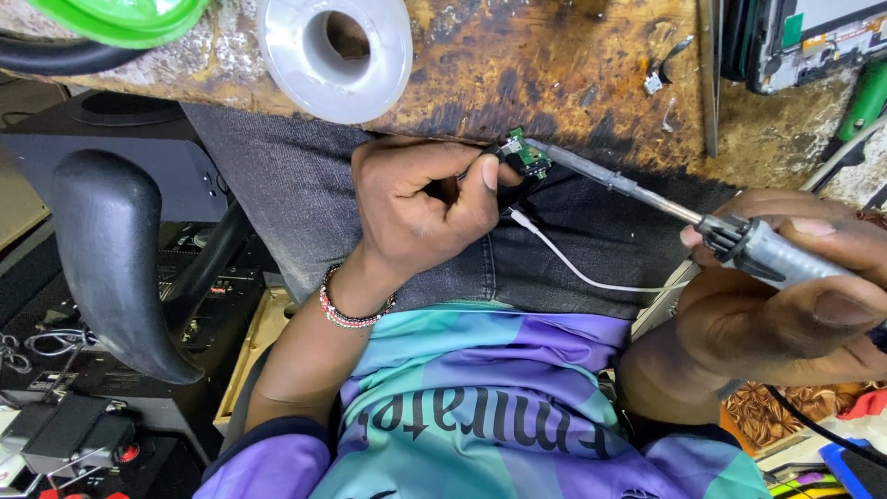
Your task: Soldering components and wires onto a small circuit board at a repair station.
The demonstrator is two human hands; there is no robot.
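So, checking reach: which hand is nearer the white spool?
Left. The left hand sits just below the white spool, pinching a green board; the right hand is far to its lower right, holding the soldering iron.

Counted on and below the scorched bench

Two hands: left hand (420,208), right hand (785,305). One soldering iron (647,199), one small green circuit board (528,155), one white wire (591,277), one solder spool (334,55) at upper centre, one beaded bracelet (349,312).
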